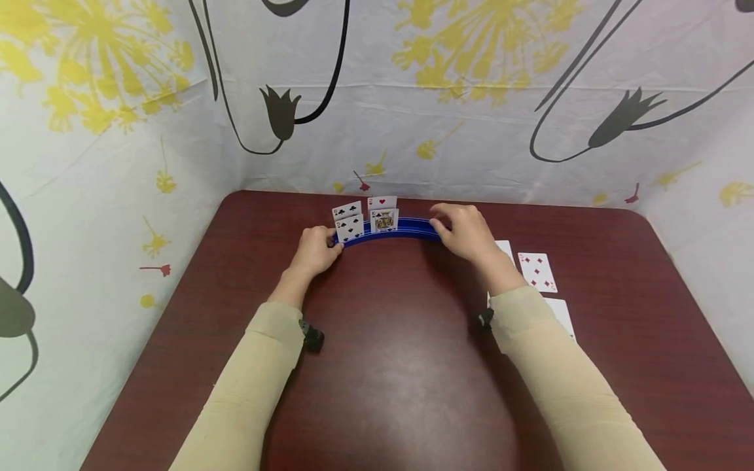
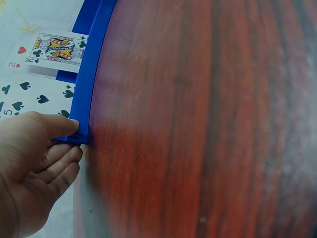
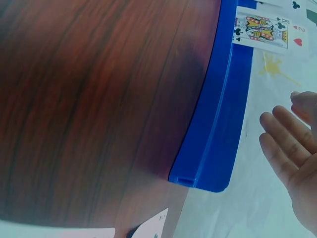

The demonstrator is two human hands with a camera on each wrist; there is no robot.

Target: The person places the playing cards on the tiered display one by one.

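Note:
A curved blue card holder point(image 1: 415, 228) stands near the far edge of the table. My left hand point(image 1: 314, 250) pinches its left end, the thumb lying on the front in the left wrist view. Just beside that thumb, a five of spades point(image 2: 42, 96) sits in the holder, with a clubs card point(image 1: 346, 210) behind it. A king of clubs point(image 1: 384, 220) stands to their right in front of a two of hearts point(image 1: 382, 201). Over by the holder's right end is my right hand point(image 3: 297, 153), fingers loosely spread, apart from the holder and holding nothing.
On the table point(image 1: 400, 366) to the right lie several loose cards, among them a diamonds card point(image 1: 537, 272) and a card point(image 1: 561, 316) partly under the right sleeve in view. A patterned white cloth point(image 1: 353, 144) hangs behind the table's far edge.

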